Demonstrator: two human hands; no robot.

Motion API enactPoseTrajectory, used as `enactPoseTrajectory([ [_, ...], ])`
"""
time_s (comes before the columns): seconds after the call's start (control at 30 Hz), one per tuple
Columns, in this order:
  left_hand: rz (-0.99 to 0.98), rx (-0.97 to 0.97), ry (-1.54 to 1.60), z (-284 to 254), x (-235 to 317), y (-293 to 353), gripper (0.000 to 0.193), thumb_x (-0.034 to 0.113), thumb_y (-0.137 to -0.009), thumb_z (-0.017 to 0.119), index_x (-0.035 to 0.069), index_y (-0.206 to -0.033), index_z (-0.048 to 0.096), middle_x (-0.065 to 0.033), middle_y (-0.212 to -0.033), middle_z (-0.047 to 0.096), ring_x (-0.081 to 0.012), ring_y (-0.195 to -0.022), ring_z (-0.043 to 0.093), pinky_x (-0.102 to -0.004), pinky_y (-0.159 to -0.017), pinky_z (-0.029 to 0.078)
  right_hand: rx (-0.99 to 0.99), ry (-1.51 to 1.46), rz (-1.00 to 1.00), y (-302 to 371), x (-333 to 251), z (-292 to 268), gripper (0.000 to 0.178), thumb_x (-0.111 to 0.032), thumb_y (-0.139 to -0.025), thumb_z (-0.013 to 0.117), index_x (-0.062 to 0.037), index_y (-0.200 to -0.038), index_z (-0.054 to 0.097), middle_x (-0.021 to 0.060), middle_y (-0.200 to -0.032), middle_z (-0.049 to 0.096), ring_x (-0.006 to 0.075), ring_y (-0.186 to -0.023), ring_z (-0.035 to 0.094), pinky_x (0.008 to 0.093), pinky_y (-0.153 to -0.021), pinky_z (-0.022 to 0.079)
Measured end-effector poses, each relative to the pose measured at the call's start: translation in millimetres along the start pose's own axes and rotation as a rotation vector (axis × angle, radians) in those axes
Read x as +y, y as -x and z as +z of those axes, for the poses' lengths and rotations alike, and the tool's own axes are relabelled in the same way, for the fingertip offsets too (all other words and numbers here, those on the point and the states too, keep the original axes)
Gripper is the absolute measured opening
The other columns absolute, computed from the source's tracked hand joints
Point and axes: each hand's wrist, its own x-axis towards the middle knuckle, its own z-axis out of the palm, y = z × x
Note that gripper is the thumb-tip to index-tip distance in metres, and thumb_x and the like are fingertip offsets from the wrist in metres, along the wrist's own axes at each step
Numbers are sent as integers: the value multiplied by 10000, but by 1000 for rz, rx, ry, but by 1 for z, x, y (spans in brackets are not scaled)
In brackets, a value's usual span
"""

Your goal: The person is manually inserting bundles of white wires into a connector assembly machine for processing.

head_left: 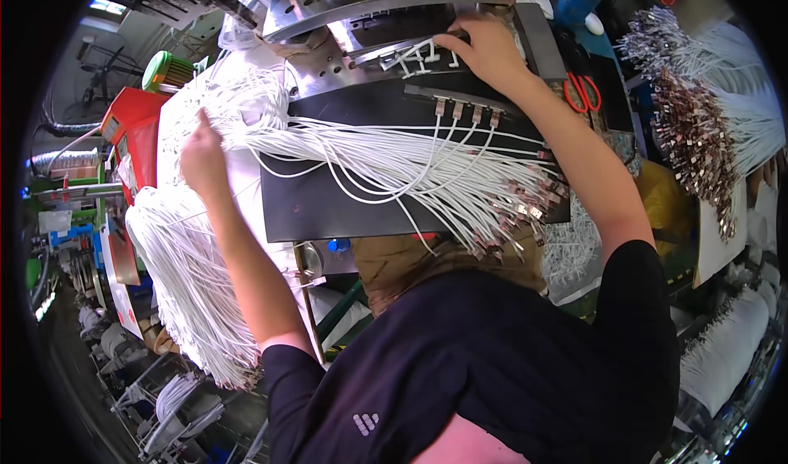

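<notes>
My right hand is at the metal machine bed, its thumb and fingers closed on the end of a white moulded plastic sprue. At the left, my left hand is curled beside a heap of white cables, thumb upward; what its fingers hold is hidden. Between my hands, a thick bundle of white cables lies across a black board, its metal plugs fanned out at the right. Several cable plugs sit in a row along a grey metal bar.
Another white cable bundle hangs over the left edge, near a red bin. Red-handled scissors lie right of my right forearm. More cables with plugs are piled at the far right. A curved metal bar spans the machine.
</notes>
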Motion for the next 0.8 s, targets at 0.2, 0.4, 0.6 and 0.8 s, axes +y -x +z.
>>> enactPoseTrajectory([
  [0.2,1044,-251,634,36,157,168,132,165,-848,688,80,-942,650,-77,-911,629,-276,-915,610,-402,-738,509,74,79,-134,62,-4,-49,290,-268,-923,657,-109,-1166,663,136,-999,602,325,-930,576,390,-849,456],
  [0.4,1048,-296,680,52,181,186,154,180,-874,672,65,-977,678,-81,-999,653,-298,-976,608,-399,-826,505,-410,-5,-20,107,5,-73,268,-213,-944,624,-51,-1155,643,135,-1034,579,322,-966,575,378,-846,453],
  [0.6,1030,-370,546,41,178,165,153,196,-903,648,53,-952,674,-103,-939,659,-306,-923,604,-420,-782,492,-41,-140,-161,57,12,-25,271,-212,-964,602,-21,-1155,630,150,-1010,604,319,-990,596,369,-865,459],
  [0.8,793,-227,547,48,194,115,190,245,-895,653,71,-967,678,-86,-968,658,-279,-888,601,-382,-733,496,343,-149,-129,-43,20,33,266,-313,-922,636,-58,-995,651,151,-921,654,322,-888,624,422,-821,509],
])
